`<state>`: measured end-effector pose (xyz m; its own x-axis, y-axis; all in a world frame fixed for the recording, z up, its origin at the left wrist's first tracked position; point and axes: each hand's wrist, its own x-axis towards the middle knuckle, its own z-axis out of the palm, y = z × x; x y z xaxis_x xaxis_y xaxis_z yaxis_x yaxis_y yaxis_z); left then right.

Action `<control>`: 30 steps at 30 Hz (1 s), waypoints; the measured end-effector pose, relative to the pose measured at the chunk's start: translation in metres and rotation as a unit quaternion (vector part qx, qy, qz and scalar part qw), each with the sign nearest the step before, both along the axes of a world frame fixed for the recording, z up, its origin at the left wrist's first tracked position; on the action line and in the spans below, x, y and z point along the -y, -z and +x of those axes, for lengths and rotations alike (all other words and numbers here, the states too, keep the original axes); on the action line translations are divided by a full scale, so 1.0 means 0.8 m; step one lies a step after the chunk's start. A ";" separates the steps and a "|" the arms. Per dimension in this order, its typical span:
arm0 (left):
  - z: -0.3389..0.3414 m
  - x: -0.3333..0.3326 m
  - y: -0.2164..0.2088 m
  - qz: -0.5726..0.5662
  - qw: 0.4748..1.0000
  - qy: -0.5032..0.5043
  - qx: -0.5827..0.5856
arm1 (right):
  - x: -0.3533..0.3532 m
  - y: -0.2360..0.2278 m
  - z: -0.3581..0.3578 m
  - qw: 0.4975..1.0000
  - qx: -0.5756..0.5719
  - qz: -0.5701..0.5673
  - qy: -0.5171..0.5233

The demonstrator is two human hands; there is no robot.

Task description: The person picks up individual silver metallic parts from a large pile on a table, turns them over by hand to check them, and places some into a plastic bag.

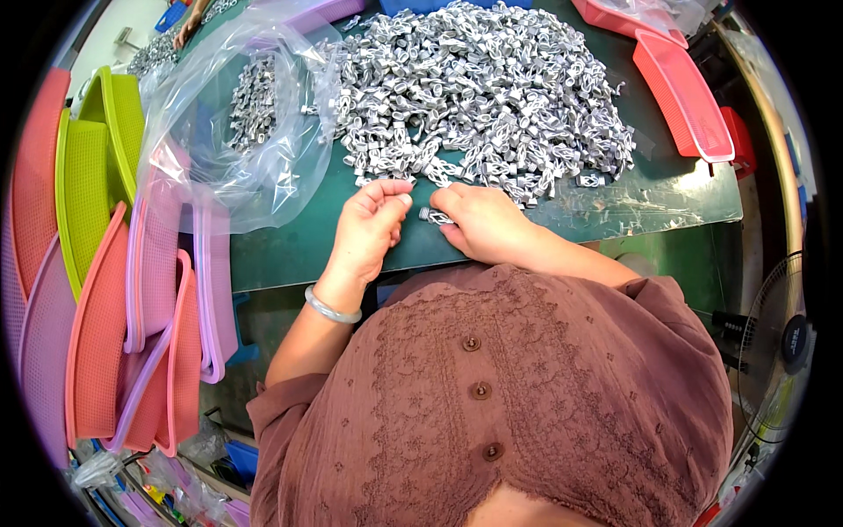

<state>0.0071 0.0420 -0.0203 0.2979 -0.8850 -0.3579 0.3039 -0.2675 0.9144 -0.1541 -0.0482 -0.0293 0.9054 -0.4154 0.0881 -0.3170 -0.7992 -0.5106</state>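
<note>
A big heap of small grey-and-white looped pieces, which look like short bundled cables, lies on the green table in front of me. At the heap's near edge my right hand is closed, with one such bundled cable sticking out between thumb and fingers. Just left of it, my left hand has thumb and forefinger pinched together. Whatever lies in that pinch, if anything, is too small to tell. The two hands are close together but apart. A bangle circles my left wrist.
Left of the heap, a clear plastic bag gapes around more grey pieces. Coloured plastic baskets are stacked at my left. A red basket lies at the right edge, and a fan stands near me. Another person's hand shows far left.
</note>
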 end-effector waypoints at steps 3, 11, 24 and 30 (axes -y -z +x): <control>-0.011 -0.008 0.004 0.016 0.993 0.040 0.107 | -0.002 0.007 -0.001 0.996 0.067 0.041 0.030; -0.014 -0.007 0.015 -0.001 0.971 0.092 0.219 | 0.002 0.008 -0.008 0.931 0.164 0.312 0.090; -0.034 0.002 -0.020 -0.216 0.883 0.023 0.417 | 0.009 -0.004 -0.009 0.787 0.191 0.585 0.045; -0.035 0.006 -0.022 -0.228 0.875 0.027 0.426 | 0.009 -0.009 -0.011 0.769 0.193 0.608 0.033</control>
